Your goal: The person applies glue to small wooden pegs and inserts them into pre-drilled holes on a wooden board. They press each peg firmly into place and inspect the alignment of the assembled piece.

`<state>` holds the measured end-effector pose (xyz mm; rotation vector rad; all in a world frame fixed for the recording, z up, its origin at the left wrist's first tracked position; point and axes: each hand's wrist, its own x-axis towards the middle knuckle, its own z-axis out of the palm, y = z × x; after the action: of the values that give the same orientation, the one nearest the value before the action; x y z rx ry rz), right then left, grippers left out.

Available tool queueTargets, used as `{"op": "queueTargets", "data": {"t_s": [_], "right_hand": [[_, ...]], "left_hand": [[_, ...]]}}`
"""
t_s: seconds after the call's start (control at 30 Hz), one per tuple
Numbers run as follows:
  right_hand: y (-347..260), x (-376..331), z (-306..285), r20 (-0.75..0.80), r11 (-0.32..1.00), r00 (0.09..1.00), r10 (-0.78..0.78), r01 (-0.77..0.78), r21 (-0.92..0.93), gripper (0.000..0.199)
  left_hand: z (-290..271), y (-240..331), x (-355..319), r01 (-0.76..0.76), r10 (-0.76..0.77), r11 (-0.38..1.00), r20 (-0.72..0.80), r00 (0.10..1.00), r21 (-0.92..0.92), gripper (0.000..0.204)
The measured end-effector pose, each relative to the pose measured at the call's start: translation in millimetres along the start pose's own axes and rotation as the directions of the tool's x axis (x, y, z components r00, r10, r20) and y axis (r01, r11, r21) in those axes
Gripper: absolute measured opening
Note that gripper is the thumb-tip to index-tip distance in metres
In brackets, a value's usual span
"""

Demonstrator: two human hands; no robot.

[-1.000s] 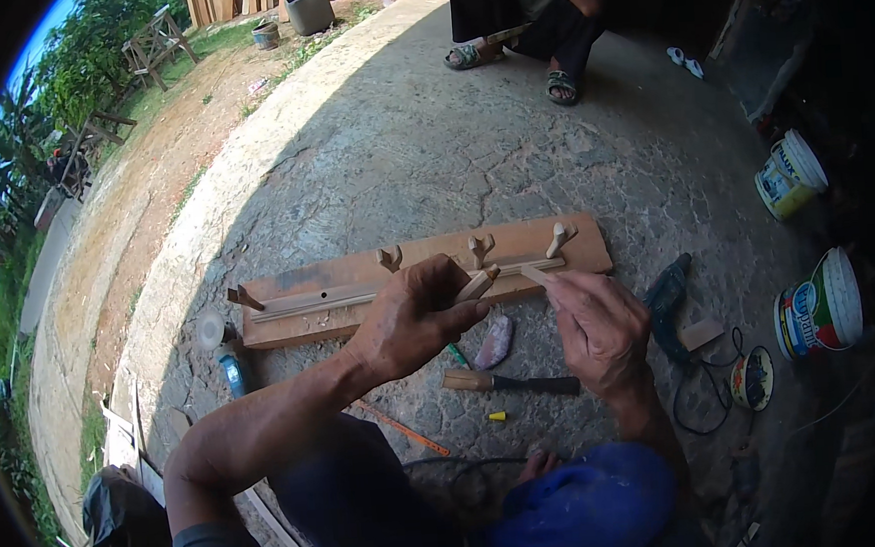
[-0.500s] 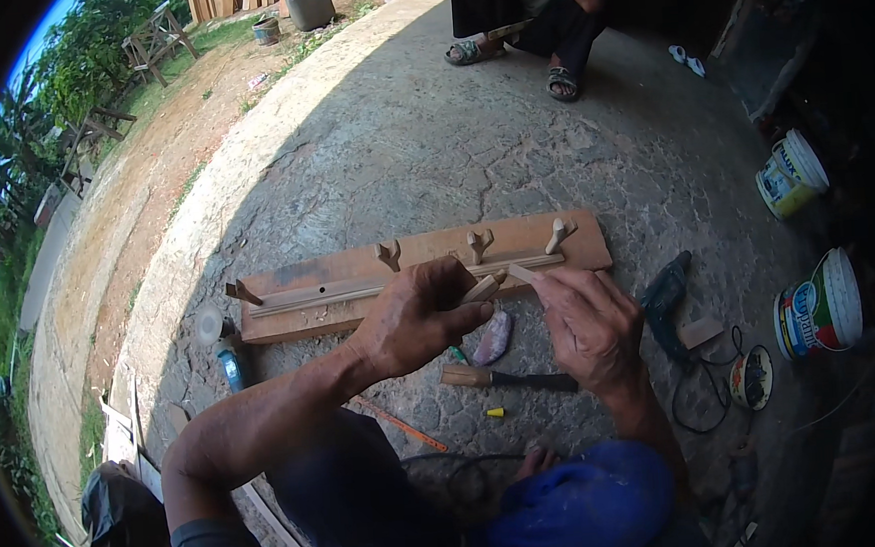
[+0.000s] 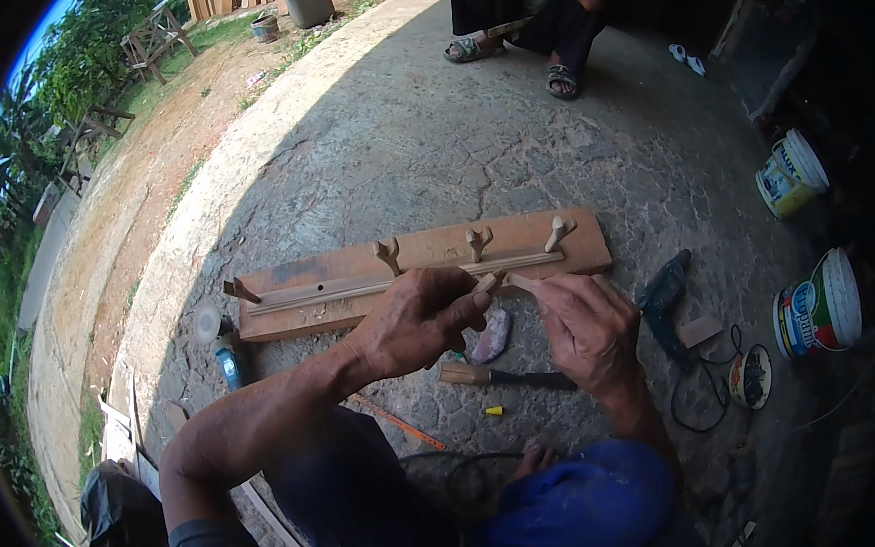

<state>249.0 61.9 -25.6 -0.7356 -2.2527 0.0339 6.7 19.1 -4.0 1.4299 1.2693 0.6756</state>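
My left hand point(image 3: 422, 323) is closed on a small wooden peg point(image 3: 487, 283), whose tapered end points toward my right hand. My right hand point(image 3: 591, 332) pinches a thin, flat tan piece point(image 3: 520, 282), which could be wood or sandpaper. Its end is at the peg's tip; whether they touch I cannot tell. Just beyond both hands, a narrow wooden rail point(image 3: 294, 298) lies on a thick plank point(image 3: 416, 252). Several forked wooden pegs stand up from the rail, among them one peg point(image 3: 479, 243) near the middle. One dark hole shows toward the rail's left end.
A wooden-handled tool point(image 3: 469, 374), a purplish stone-like lump point(image 3: 492, 337) and an orange strip point(image 3: 402, 422) lie close to me. To the right are a drill point(image 3: 667, 305), a small bowl point(image 3: 750, 377) and two paint buckets point(image 3: 817, 302). An angle grinder point(image 3: 224, 352) lies left. Another person point(image 3: 533, 27) sits opposite.
My right hand has moved slightly, bringing the flat piece lower and closer to the peg's tip. My left hand has shifted a little and still grips the peg.
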Motion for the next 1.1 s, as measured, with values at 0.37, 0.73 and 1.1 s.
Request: {"op": "queueTargets", "data": {"t_s": [0.37,0.73,1.1], "right_hand": [[5.0,-5.3,2.6,-0.035,0.998,0.999,0.021,-0.019,0.052,0.032],[3.5,-9.0,6.1,-0.049,0.989,0.998,0.042,-0.035,0.142,0.035],[7.7,-14.6,15.1,-0.088,0.975,0.993,0.082,-0.061,0.212,0.037]], "left_hand": [[1.1,-1.3,2.3,0.022,-0.02,0.999,0.036,0.999,-0.044,0.047],[4.9,-8.4,2.0,-0.038,0.036,0.985,-0.014,0.999,-0.166,0.035],[2.8,-4.7,1.8,-0.025,0.032,0.987,0.041,0.999,-0.16,0.039]]}}
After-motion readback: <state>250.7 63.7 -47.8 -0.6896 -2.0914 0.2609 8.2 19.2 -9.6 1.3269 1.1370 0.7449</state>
